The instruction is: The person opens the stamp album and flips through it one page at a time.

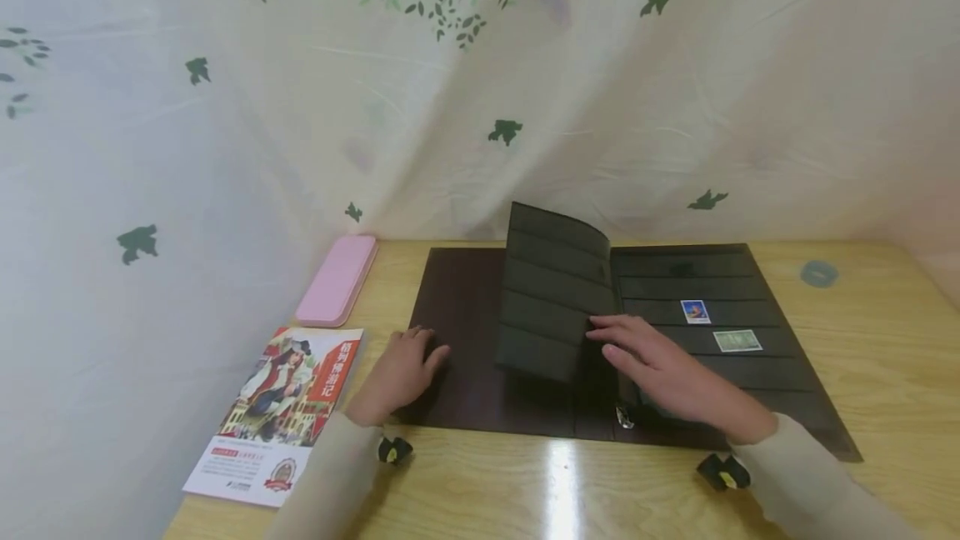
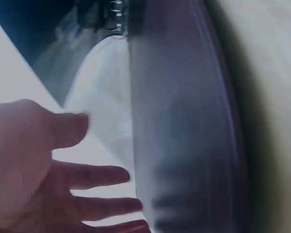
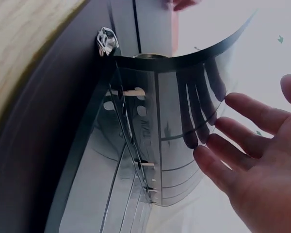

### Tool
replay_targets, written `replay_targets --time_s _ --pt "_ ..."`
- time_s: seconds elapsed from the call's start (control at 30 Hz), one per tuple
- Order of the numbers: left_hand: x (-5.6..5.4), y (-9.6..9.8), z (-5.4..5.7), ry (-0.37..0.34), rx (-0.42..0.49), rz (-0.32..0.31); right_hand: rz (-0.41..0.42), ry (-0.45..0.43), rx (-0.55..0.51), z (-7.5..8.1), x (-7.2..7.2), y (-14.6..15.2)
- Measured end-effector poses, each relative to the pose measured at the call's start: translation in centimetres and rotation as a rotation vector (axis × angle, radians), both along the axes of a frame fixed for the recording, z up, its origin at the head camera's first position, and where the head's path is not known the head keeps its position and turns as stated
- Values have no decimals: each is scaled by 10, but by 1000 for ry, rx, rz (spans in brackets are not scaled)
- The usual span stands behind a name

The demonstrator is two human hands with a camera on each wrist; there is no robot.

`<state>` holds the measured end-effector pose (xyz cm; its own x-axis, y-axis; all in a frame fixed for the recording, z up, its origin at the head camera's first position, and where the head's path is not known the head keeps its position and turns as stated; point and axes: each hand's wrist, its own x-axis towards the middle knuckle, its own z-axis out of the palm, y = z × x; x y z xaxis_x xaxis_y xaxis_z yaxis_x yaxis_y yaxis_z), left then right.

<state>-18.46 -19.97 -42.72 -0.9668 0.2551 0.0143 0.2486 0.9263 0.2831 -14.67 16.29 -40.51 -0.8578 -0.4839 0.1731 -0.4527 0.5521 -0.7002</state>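
A stamp album (image 1: 468, 298) lies spread on the table, its dark maroon cover showing on the left. One black pocket page (image 1: 555, 282) stands raised and bent near the middle, leaning left. My right hand (image 1: 660, 365) touches that page with its fingertips, the fingers extended in the right wrist view. On the black page at right (image 1: 757, 386) sit a blue stamp (image 1: 695, 312) and a green stamp (image 1: 738, 341). A metal ring (image 3: 106, 41) shows at the album's spine. My left hand (image 1: 401, 369) is at the cover's left edge, fingers spread and gripping nothing.
To the left lie a pink case (image 1: 337, 282) and a booklet (image 1: 277, 415) with an illustrated cover. A small translucent disc (image 1: 819, 273) is on the table at back right. Behind the table hangs a pale curtain (image 1: 435, 140) with leaf and bird prints.
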Motion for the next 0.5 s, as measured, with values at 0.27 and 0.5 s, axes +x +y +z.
replay_targets --time_s 0.27,0.5 --pt "0 24 26 73 152 -88 24 18 75 -3 -1 -9" --pt "10 53 15 -72 -7 -194 64 87 230 -4 1 -19"
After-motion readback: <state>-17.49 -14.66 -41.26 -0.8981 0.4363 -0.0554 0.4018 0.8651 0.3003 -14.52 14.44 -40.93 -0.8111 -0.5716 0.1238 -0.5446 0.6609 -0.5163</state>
